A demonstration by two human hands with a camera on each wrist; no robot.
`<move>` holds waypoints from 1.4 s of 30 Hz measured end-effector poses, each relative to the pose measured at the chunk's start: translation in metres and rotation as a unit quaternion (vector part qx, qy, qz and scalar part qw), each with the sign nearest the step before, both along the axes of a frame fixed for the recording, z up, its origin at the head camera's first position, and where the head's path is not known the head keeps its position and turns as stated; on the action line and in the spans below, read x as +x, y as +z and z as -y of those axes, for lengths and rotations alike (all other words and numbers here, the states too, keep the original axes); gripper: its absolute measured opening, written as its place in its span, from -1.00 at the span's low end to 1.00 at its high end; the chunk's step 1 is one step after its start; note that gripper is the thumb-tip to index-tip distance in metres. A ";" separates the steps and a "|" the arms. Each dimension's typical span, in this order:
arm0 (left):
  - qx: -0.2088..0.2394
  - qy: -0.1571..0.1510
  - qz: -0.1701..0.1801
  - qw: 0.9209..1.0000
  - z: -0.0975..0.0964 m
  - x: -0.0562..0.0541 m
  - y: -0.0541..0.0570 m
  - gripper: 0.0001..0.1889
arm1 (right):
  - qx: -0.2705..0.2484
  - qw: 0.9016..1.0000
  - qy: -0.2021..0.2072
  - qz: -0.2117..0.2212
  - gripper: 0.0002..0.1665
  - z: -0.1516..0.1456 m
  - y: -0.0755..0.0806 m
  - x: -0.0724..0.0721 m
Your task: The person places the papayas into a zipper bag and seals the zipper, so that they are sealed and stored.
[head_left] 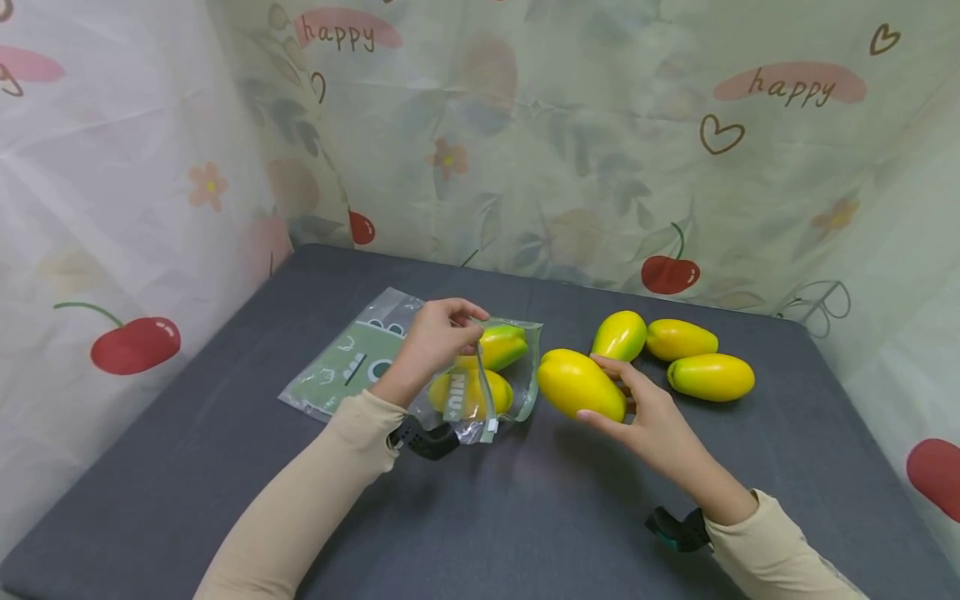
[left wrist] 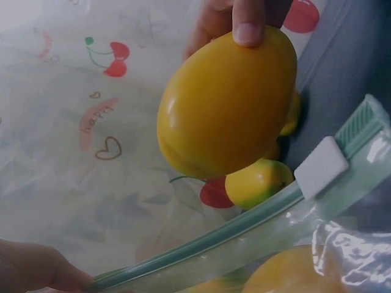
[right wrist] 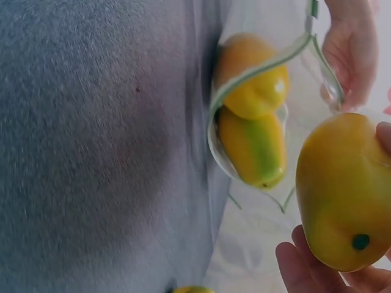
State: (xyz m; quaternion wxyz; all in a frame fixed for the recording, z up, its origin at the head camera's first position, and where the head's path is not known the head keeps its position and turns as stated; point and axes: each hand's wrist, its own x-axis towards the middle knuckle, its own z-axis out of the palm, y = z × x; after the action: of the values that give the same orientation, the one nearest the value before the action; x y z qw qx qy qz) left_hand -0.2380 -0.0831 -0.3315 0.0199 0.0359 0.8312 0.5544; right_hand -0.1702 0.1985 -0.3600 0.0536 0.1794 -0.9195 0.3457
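Note:
My left hand [head_left: 444,340] pinches the top edge of a clear zip bag [head_left: 529,392] with a green rim. Its mouth gapes toward the right, and a white slider [left wrist: 322,168] sits on the zip strip. Inside the bag lie two yellow mangoes, the front mango [head_left: 480,395] and the rear, greener mango [head_left: 504,346]. Just outside the mouth, my right hand [head_left: 651,417] holds another yellow mango [head_left: 573,383] between thumb and fingers, raised above the table. A dark green spot [right wrist: 360,242] marks one end of this mango.
Three more mangoes lie behind and right of my right hand: a greenish one [head_left: 621,335], a rear one [head_left: 681,340] and a front one [head_left: 711,377]. A flat printed green part of the packaging [head_left: 352,358] lies left on the grey table [head_left: 510,517]. Patterned curtains [head_left: 525,167] surround it.

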 end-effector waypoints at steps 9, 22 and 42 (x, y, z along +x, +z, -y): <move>0.011 -0.008 -0.004 1.000 0.000 0.001 0.001 -0.72 | 0.003 0.999 0.031 0.038 -0.15 0.011 -0.010 -0.005; 0.008 -0.012 -0.013 1.000 0.000 0.001 -0.001 -0.73 | 0.022 0.996 0.056 0.073 -0.09 0.026 -0.029 -0.018; 0.009 -0.012 -0.013 1.000 -0.007 -0.001 0.002 -0.75 | -0.008 0.989 0.088 0.122 -0.21 0.042 -0.029 -0.040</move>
State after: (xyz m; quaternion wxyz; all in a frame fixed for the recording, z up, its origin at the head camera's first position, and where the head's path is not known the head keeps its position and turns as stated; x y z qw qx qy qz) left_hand -0.2386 -0.0766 -0.3298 0.0160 0.0534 0.8260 0.5610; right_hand -0.2101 0.1567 -0.3887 -0.0882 0.2155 -0.8970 0.3757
